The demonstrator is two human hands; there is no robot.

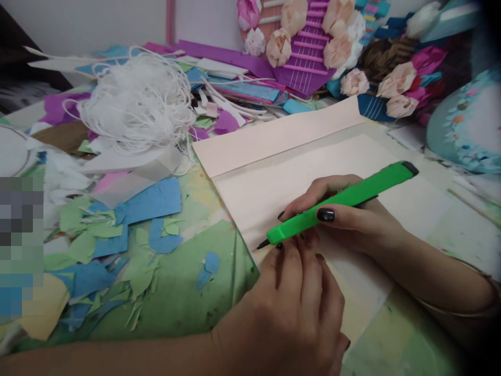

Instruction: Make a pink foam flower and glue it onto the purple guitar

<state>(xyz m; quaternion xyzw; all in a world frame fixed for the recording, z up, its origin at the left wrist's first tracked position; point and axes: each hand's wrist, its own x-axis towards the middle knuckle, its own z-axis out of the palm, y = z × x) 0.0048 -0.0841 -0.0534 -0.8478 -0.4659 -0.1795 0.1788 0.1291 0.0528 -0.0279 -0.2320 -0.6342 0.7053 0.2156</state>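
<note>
A large sheet of pale cream card [274,193] lies on the table, with a raised or folded strip along its far side. My right hand [348,209] is closed around a green utility knife [352,193], its thumb on top of the body. The knife slants down to the left, and its dark narrow tip is at the card's left edge. Just below that tip, my left hand [293,308] rests on the card's near left part, fingers bent and pressed together on it. The underside of this hand is hidden.
Blue and green paper scraps [148,203] cover the left side of the table. A tangled heap of white string [136,99] sits behind them. Along the back stand paper-flower decorations [293,47], and a pale blue decorated piece [454,125] is at the right.
</note>
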